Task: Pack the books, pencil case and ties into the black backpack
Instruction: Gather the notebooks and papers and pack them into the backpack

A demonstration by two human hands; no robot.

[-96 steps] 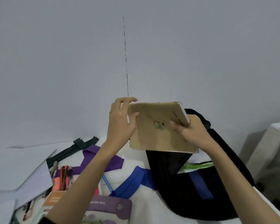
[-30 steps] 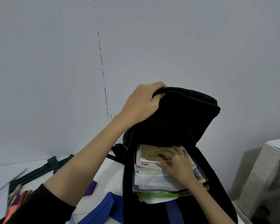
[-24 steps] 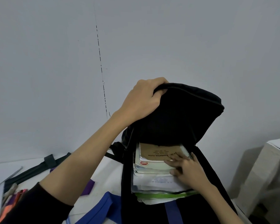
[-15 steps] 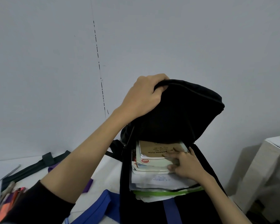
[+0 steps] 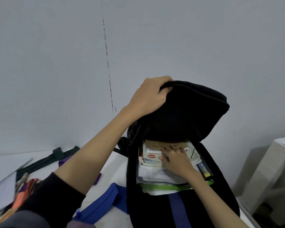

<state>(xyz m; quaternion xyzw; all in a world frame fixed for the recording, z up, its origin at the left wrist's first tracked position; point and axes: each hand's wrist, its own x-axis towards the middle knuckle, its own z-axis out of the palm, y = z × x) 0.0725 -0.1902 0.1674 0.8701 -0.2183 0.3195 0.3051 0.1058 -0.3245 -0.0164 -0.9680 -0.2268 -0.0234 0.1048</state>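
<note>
Books [image 5: 167,159] were being pressed into the backpack [image 5: 187,112] by the flat right hand [image 5: 175,159], its flap gripped by the left hand [image 5: 149,96]; ties [image 5: 44,162] probably followed.

Red oval label [image 5: 151,156], white letters "KSSM", printed on the pale book cover [image 5: 150,159] inside the black backpack [image 5: 155,208]; reads upside down from here.

Strip [image 5: 205,170] at the stack's 4 o'clock edge: "Kiderie", running lengthwise.

Brown cover [image 5: 156,143] at 12 o'clock of the stack: dark print, too small to read.
</note>
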